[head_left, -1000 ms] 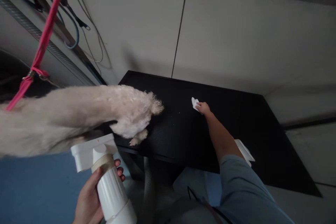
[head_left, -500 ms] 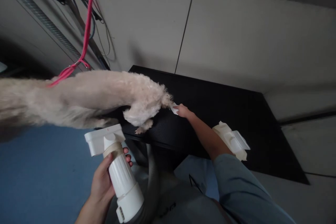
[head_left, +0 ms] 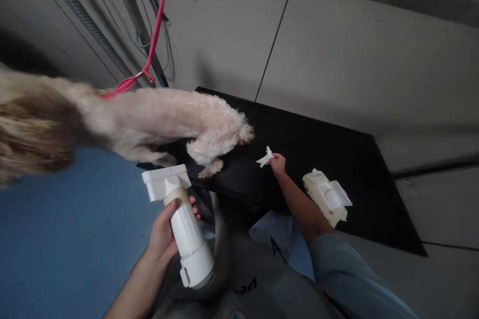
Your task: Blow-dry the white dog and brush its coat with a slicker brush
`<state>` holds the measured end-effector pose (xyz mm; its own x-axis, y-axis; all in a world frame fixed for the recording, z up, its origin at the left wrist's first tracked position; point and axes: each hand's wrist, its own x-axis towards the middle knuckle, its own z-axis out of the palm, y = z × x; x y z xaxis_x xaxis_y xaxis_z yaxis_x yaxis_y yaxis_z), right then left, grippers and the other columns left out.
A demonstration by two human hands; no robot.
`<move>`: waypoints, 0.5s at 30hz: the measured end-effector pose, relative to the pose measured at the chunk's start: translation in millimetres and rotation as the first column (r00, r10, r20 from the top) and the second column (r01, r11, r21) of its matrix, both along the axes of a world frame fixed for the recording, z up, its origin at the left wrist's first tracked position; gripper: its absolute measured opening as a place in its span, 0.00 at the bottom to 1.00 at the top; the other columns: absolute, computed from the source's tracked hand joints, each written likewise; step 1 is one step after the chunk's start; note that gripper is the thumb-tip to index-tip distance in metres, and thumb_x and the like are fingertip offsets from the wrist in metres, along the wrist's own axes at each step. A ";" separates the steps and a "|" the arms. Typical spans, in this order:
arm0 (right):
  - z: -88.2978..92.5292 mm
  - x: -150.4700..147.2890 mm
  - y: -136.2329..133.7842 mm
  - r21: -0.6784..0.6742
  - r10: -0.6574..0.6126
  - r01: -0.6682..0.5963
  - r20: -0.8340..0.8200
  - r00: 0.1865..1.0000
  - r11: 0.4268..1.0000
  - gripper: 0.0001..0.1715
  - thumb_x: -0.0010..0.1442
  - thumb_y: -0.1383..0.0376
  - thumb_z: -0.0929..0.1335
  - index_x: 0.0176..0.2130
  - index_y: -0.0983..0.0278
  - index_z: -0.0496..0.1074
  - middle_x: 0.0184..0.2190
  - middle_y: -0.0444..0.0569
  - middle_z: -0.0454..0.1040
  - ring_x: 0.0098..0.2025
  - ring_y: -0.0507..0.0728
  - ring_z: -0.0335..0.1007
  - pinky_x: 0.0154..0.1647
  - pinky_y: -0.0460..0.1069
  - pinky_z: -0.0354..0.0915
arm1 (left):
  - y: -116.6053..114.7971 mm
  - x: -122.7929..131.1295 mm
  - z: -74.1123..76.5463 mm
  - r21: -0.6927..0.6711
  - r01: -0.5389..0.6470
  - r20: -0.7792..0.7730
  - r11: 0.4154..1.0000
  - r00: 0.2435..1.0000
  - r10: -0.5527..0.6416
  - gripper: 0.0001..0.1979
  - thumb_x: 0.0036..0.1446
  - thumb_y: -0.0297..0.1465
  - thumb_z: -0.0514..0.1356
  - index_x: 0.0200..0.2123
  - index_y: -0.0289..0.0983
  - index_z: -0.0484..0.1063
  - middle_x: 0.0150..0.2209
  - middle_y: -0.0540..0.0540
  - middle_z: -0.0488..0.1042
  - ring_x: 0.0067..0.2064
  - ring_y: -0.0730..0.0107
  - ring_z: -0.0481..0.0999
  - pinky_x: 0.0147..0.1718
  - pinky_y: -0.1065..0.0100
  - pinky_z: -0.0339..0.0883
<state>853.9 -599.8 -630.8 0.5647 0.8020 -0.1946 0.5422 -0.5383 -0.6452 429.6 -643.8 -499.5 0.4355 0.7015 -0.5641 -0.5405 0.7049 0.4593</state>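
Hands (head_left: pixel 162 234): nozzle (head_left: pixel 187 232), tissue (head_left: pixel 265 157) | pack (head_left: pixel 324 197): markings (head_left: pixel 308 191) illegible | garment (head_left: pixel 277 286): dark lettering (head_left: pixel 250 285), unclear

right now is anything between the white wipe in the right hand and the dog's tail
Nothing visible: only black table top shows between the white wipe in the right hand and the dog's tail. The pack lies off to the right.

Passage over black table (head_left: pixel 318 147) beside wall (head_left: pixel 355 60), dog (head_left: pixel 179 114) in the way at left.

A ribbed hose (head_left: pixel 82 15) and a dark pole (head_left: pixel 136 16) slant upper left — blue floor (head_left: pixel 105 214) below.
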 end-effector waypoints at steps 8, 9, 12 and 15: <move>-4.4 -59.6 -5.5 -0.265 0.341 -0.261 0.326 0.882 0.928 0.16 0.69 0.59 0.65 0.52 0.64 0.73 0.55 0.52 0.72 0.57 0.59 0.68 0.61 0.60 0.64 | 1.8 7.2 5.2 -0.012 -0.003 -0.047 1.000 0.999 0.002 0.18 0.46 0.37 0.71 0.37 0.30 0.78 0.28 0.40 0.79 0.27 0.62 0.80 0.28 0.66 0.78; -1.0 -59.8 4.8 -0.289 0.365 -0.271 0.349 0.863 0.918 0.16 0.70 0.60 0.64 0.53 0.63 0.73 0.55 0.52 0.72 0.57 0.59 0.68 0.61 0.59 0.64 | 2.1 8.1 4.7 -0.009 -0.009 -0.053 1.000 0.999 0.008 0.18 0.46 0.37 0.71 0.37 0.31 0.78 0.28 0.41 0.79 0.27 0.62 0.80 0.28 0.67 0.78; 14.3 -44.5 41.6 -0.333 0.346 -0.209 0.435 0.831 0.920 0.18 0.71 0.60 0.62 0.53 0.65 0.73 0.56 0.55 0.71 0.59 0.62 0.65 0.61 0.62 0.61 | 1.6 10.2 4.8 -0.004 -0.010 -0.088 1.000 0.996 0.010 0.18 0.46 0.37 0.71 0.37 0.30 0.78 0.28 0.40 0.79 0.27 0.62 0.80 0.28 0.67 0.77; 21.4 -37.8 67.7 -0.343 0.311 -0.147 0.491 0.814 0.928 0.21 0.71 0.62 0.60 0.51 0.71 0.73 0.57 0.65 0.69 0.60 0.66 0.63 0.61 0.63 0.59 | -0.3 12.8 7.0 -0.004 -0.022 -0.118 1.000 0.993 0.022 0.18 0.46 0.37 0.71 0.37 0.30 0.78 0.28 0.40 0.79 0.27 0.62 0.79 0.28 0.66 0.77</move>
